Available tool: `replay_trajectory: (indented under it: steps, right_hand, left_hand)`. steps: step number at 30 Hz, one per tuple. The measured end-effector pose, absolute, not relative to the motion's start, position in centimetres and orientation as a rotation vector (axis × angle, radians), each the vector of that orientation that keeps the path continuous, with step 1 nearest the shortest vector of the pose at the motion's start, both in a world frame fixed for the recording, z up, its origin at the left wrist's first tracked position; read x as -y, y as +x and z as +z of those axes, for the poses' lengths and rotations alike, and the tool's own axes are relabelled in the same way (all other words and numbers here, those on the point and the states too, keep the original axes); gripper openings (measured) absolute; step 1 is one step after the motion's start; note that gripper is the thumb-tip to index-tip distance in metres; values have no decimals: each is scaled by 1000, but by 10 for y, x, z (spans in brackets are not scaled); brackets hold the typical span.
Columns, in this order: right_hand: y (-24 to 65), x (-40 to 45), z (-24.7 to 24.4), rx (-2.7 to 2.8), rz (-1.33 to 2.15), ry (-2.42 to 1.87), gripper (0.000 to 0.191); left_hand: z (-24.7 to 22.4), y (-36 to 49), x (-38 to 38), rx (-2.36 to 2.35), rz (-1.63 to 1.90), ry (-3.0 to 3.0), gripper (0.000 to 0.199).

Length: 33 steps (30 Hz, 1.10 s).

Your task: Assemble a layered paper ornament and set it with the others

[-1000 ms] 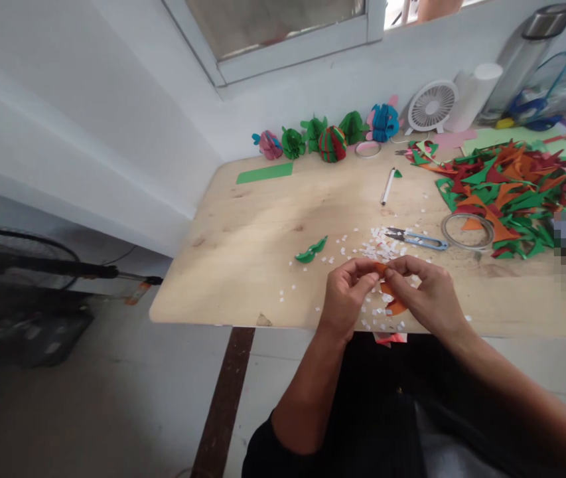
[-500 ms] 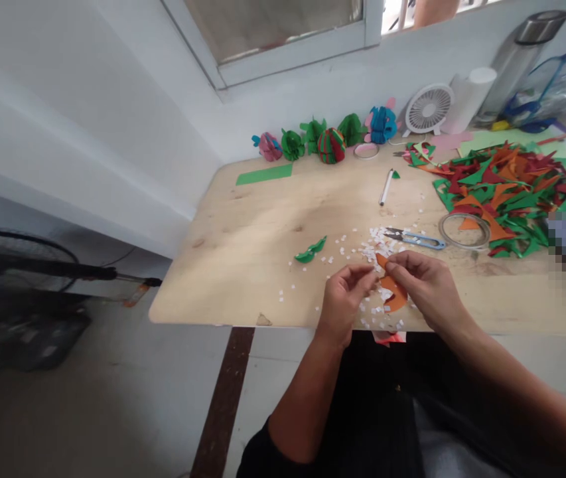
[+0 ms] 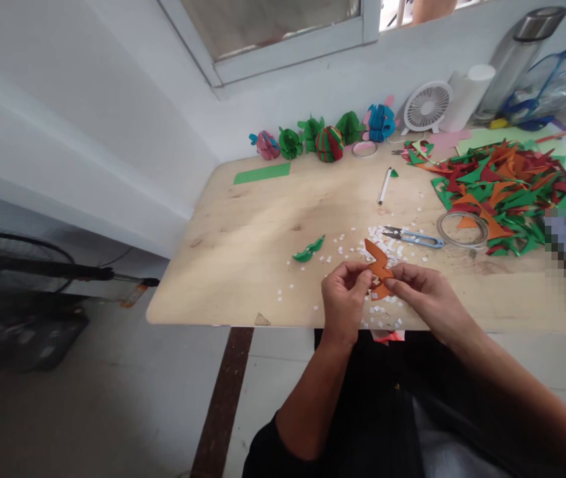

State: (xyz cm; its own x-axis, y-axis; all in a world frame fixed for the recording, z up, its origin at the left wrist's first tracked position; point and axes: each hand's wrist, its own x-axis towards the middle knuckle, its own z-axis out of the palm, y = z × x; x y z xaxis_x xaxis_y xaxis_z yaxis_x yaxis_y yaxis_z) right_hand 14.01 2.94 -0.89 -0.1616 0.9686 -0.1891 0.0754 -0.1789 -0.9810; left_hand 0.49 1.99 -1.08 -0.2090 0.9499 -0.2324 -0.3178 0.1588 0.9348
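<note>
Near the table's front edge, my left hand (image 3: 346,292) and my right hand (image 3: 424,292) both pinch a curved orange paper cutout (image 3: 378,255). My fingers cover part of its middle. Tiny white paper squares (image 3: 330,250) lie scattered under and around my hands. Just beyond them are thread snips (image 3: 415,237) with a light blue handle, their blades among the squares. A roll of clear tape (image 3: 462,229) lies at their right. To the left of my left hand rests a curved green paper cutout (image 3: 308,249).
A heap of green, red and orange paper scraps (image 3: 506,192) covers the right side. Paper ornaments (image 3: 330,144) line the wall beside a small white fan (image 3: 426,107) and a steel flask (image 3: 521,60). Farther in are a white pen (image 3: 385,186) and a green paper strip (image 3: 261,173).
The orange paper has turned and shifted left, showing more of its upper end. My left hand, formerly beside it, now grips it; my right hand's hold has moved lower on it.
</note>
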Motion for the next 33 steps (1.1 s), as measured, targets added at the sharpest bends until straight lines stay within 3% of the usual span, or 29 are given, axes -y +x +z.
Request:
replay_trajectory:
  steps: [4,7,14,26,33]
  right_hand:
    - [140,-31,-11,1346,1279,-1345,27]
    - [140,-31,-11,1296,1255,-1336,22]
    - [138,-27,-10,1029,1545,-1197,14]
    - [129,-25,-16,1046,1378,-1219,19]
    - [129,-23,-9,1090,1391,-1239,21]
  left_hand:
    - [-13,7,-14,-1202,1304,696,20]
    - [-14,7,-9,-1165,1241,670,16]
    - [-16,10,-9,-1241,1333,814,9]
    - [-22,7,1,-1670,1421,1834,13]
    - [-15,6,-4,-1555,1363,1377,12]
